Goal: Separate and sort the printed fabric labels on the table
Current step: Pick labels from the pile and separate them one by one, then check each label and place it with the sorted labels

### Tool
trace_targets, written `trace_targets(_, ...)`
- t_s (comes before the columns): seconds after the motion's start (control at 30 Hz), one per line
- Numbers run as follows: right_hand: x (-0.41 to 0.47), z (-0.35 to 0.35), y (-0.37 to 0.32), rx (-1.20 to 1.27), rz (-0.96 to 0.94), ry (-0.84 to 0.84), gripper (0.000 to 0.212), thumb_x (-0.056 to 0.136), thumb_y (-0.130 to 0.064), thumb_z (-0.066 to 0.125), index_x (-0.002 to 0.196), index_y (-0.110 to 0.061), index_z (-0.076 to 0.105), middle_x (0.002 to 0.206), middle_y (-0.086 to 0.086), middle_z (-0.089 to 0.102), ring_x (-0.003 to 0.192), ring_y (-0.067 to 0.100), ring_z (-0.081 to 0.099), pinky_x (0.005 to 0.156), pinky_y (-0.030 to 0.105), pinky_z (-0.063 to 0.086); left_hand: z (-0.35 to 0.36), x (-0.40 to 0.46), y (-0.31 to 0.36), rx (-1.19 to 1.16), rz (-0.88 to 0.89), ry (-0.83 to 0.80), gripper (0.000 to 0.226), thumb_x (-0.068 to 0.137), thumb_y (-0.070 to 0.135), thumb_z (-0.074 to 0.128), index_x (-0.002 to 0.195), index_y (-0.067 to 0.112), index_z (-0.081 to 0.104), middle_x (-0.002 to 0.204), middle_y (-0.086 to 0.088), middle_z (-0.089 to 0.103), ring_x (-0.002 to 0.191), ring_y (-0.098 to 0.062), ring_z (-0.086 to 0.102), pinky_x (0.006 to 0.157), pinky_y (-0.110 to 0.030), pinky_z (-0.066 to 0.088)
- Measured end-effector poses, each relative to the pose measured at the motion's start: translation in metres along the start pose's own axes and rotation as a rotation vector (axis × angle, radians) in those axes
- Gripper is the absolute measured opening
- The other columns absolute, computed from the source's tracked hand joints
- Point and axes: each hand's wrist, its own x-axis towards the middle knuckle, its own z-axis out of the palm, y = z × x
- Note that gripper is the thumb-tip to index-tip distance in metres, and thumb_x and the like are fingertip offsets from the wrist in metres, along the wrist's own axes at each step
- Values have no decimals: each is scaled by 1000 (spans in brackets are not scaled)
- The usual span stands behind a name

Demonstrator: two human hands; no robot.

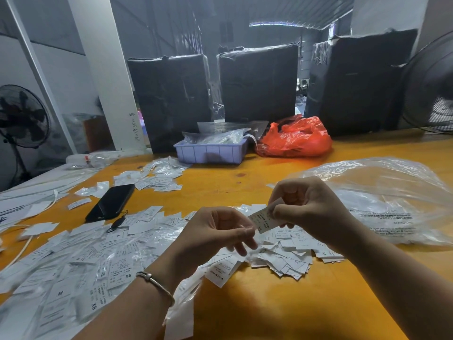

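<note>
My right hand (304, 207) pinches a small white printed label (263, 220) marked XL, held above the table. My left hand (215, 234) hovers just left of it, thumb and forefinger pinched at the label's lower left corner. Under both hands lies a loose heap of white labels (282, 258). A wide spread of labels (73, 266) with XS, M and S prints covers the table's left part. A smaller scatter of labels (157, 177) lies farther back.
A black phone (110, 202) with a strap lies left of centre on the orange table (269, 303). At the back stand a purple tray (210, 153), a red plastic bag (294, 138) and black wrapped bales (257, 84). A large clear plastic bag (387, 200) lies right.
</note>
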Motion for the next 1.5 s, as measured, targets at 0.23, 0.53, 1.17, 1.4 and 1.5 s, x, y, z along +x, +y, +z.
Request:
trace_targets(0.23,1,2,5,6,40,-4,6,63,-9,62,62,-4,65,57,11,62,49,14,51,44,22,40,2,0,-2,5,-24,-62,8,88,16,67,90,8,68,86,-13,76,69,-20,70,59,-19,49)
trace_targets(0.53,1,1,3,5,80,-34,16,72,12,63,62,0,63,55,10,59,48,14,50,43,23,39,3,2,-3,11,-8,31,11,71,25,75,76,16,76,77,-2,73,71,-12,65,66,-18,52)
trace_targets(1.17,2,2,8,-62,65,-91,21,75,12,66,82,-7,63,71,19,69,57,24,59,54,38,49,6,1,1,-24,32,155,33,72,-6,78,101,5,69,88,-18,74,74,-21,71,68,-22,56)
trace_targets(1.4,2,2,9,43,121,-147,17,76,9,71,86,0,62,68,19,68,53,19,57,49,26,45,7,1,2,-62,25,141,34,71,-5,79,102,5,69,92,-19,74,82,-23,72,71,-23,56)
trace_targets(1.5,2,6,10,34,137,-168,17,76,7,72,86,0,60,64,12,68,51,15,58,48,23,45,8,1,2,-65,28,116,34,72,-6,78,102,6,68,92,-16,75,84,-24,73,73,-25,57)
